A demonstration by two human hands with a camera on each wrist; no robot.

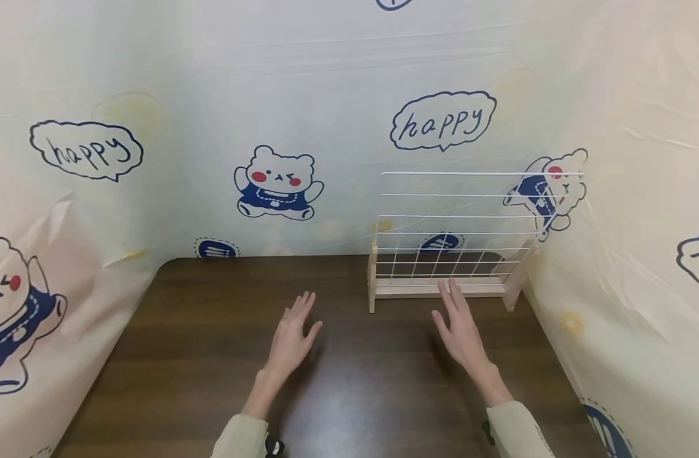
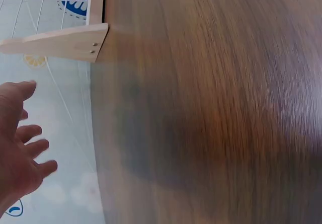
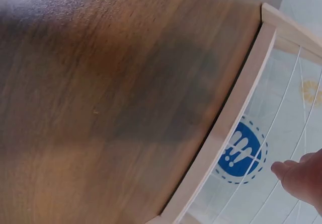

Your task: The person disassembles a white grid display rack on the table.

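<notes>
My left hand (image 1: 290,340) hovers over the dark wooden table (image 1: 212,381), fingers stretched forward and thumb apart, holding nothing. To its right my right hand (image 1: 460,327) reaches forward with straight fingers, also holding nothing. Its fingertips overlap the lower bar of a rack (image 1: 441,291) in the head view. The rack has a pale wooden base with side supports and a white wire grid. In the left wrist view, the left hand (image 2: 20,143) is spread near a wooden side support (image 2: 75,40). Part of the right hand (image 3: 302,178) shows beside the rack's wooden bar (image 3: 221,128) in the right wrist view.
A pale cloth printed with bears and "happy" bubbles (image 1: 443,121) hangs behind the table and along both sides. The rack stands at the table's back right, close to the cloth. Light sleeves (image 1: 243,436) cover both forearms.
</notes>
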